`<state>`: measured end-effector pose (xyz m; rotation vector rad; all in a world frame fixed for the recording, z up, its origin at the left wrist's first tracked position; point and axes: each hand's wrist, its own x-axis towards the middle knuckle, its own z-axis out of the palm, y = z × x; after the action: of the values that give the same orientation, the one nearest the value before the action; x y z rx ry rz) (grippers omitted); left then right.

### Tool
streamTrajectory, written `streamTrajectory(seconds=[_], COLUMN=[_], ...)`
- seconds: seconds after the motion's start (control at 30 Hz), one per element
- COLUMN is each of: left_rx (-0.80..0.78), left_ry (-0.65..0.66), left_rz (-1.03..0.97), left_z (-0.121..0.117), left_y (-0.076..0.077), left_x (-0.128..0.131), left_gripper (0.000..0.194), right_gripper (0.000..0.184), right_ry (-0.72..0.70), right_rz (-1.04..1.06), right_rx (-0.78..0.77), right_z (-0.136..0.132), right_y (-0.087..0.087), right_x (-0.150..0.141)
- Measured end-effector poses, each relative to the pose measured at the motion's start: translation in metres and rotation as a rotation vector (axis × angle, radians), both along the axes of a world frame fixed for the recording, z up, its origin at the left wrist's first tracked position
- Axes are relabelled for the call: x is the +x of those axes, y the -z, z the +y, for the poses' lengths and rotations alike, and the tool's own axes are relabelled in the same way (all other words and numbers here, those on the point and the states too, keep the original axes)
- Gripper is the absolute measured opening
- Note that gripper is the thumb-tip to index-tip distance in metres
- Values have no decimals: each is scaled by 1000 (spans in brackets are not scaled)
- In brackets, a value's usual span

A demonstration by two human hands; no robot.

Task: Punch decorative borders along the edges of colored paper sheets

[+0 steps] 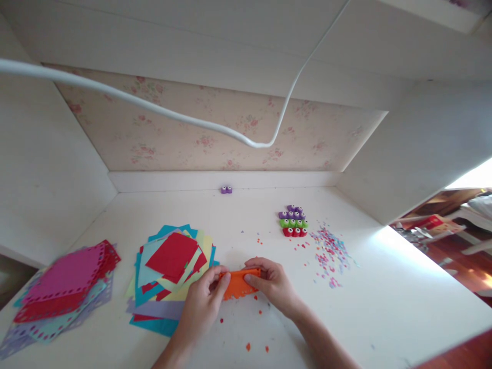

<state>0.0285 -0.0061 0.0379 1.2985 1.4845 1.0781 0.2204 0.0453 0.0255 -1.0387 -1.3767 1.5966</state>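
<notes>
Both hands hold a folded orange paper (239, 285) just above the white desk (384, 287). My left hand (202, 302) pinches its left end, fingers closed. At the paper's right end, my right hand (273, 282) has its fingers closed over the top edge. The lower edge of the orange paper shows punched holes. Small orange paper bits (253, 328) lie scattered on the desk under the hands.
A pile of coloured paper squares (172, 271) lies left of the hands. A stack of punched sheets (65, 292) sits at the far left. Small purple, green and red punches (293, 221) are grouped behind, one purple punch (226, 189) by the wall. Confetti (330, 253) lies right. A white cable (154, 105) hangs overhead.
</notes>
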Motion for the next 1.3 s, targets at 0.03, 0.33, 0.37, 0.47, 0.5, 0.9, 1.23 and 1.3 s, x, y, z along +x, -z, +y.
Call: streamTrajectory(seconds=[0.03,0.33,0.37,0.47,0.5,0.9,1.23,1.3], left_rx=[5,87,92,70,58,-24,-9,-9], left_ry=[1,117,136,154,145,31,157,148], left_rz=[11,75,78,69,61,12,19,19], left_z=[0,-5,-6,-6,-6,0,-6,-7], left_y=[0,-1,-2,-4,-5,-1,-8,-9], left_x=[0,6,7,7,5,-4,8,7], left_gripper=[32,25,24,24,25,30,29,29], right_gripper=[27,21,18,14,13,14,17,21], right_ry=[1,-47,-48,-42,-41,12,-56,-60], right_rz=[-8,-165,-193,-282,-306,-333,-286,-217], right_rx=[7,137,157,200,208,242,237,200], right_z=[0,-6,-6,-5,-4,3,-7,-6], right_y=[-1,-14,-15,-17,-17,-16,-16,-12], right_x=[0,-3,-4,-2,-1,11,-2,1])
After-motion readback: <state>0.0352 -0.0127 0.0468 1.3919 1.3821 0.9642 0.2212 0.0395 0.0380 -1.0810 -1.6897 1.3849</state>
